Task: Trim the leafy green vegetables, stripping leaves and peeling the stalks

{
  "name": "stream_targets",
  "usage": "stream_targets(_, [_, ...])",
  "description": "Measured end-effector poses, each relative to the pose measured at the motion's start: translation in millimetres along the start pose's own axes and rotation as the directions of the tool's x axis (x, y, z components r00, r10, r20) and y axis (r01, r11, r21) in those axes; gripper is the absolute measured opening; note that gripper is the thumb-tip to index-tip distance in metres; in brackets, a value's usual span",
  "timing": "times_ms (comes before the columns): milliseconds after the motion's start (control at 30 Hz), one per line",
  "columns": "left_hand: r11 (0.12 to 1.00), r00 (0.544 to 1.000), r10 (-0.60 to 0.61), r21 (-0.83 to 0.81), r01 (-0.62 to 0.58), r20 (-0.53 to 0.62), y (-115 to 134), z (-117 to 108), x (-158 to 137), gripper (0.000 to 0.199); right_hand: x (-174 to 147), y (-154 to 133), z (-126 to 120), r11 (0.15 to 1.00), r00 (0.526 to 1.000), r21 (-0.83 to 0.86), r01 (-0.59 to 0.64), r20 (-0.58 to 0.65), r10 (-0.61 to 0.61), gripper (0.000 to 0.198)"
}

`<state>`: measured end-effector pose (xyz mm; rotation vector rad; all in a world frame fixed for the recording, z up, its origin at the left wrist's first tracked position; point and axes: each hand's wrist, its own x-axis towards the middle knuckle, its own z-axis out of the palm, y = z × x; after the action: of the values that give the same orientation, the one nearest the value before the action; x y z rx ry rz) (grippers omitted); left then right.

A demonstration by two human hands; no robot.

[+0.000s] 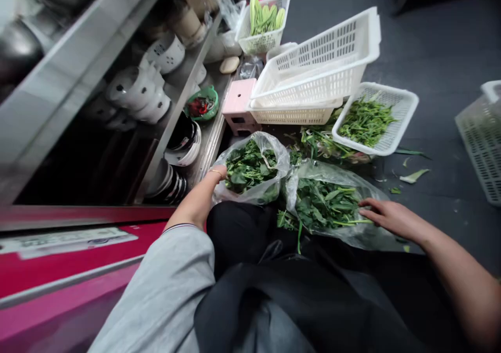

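Note:
Two clear plastic bags of leafy greens stand side by side before my knees. My left hand is at the near left rim of the left bag; most of its fingers are hidden, so its grip cannot be made out. Over the right side of the right bag, my right hand has its thumb and a finger stretched out slightly apart, close to a long green stem. Dark leafy greens fill the left bag, and longer-stemmed greens lie in the right one.
Ahead are a pink stool, large white baskets, a basket of cut greens and another with pale green vegetables. A metal shelf with bowls runs along the left. Leaf scraps lie on the floor.

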<state>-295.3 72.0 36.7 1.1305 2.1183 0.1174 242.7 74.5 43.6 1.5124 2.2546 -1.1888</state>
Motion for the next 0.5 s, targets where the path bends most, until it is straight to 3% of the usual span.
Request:
stream_targets(167, [0.982,0.990,-0.127,0.137,0.134,-0.055,26.8,-46.0,-54.1,0.012,-10.7,1.5,-0.6,0.999,0.989,-0.035,0.042,-0.140,-0.046,0.028])
stream_targets(233, [0.986,0.992,-0.106,0.121,0.114,-0.071,42.6,-62.8,-75.4,0.009,-19.9,-3.1,3.0,0.999,0.980,-0.032,0.015,-0.198,-0.021,0.020])
stream_targets(300, [0.997,0.994,-0.037,0.068,0.044,-0.099,55.8,-71.0,-99.4,0.007,-32.2,-14.6,10.1,0.996,0.980,0.089,0.013,-0.198,0.005,0.019])
stream_targets(367, [0.998,0.989,0.060,0.009,-0.059,-0.136,65.6,-61.7,-124.4,0.016,-44.1,-35.7,19.5,0.933,0.990,0.353,0.064,-0.139,-0.016,0.027])
stream_targets(400, [0.992,0.981,0.113,-0.040,-0.120,-0.158,69.9,-48.7,-136.6,0.023,-48.5,-50.1,24.0,0.862,0.993,0.497,0.097,-0.111,-0.048,0.032])
stream_targets(467, [0.952,0.962,0.205,-0.191,-0.239,-0.179,78.6,-7.4,-160.0,0.036,-52.1,-85.2,30.1,0.682,0.989,0.716,0.150,-0.108,-0.104,0.039])
stream_targets(500, [0.854,0.952,0.247,-0.423,-0.303,-0.183,83.3,18.5,-171.8,0.040,-51.2,-104.2,30.8,0.601,0.984,0.779,0.176,-0.136,-0.113,0.041])
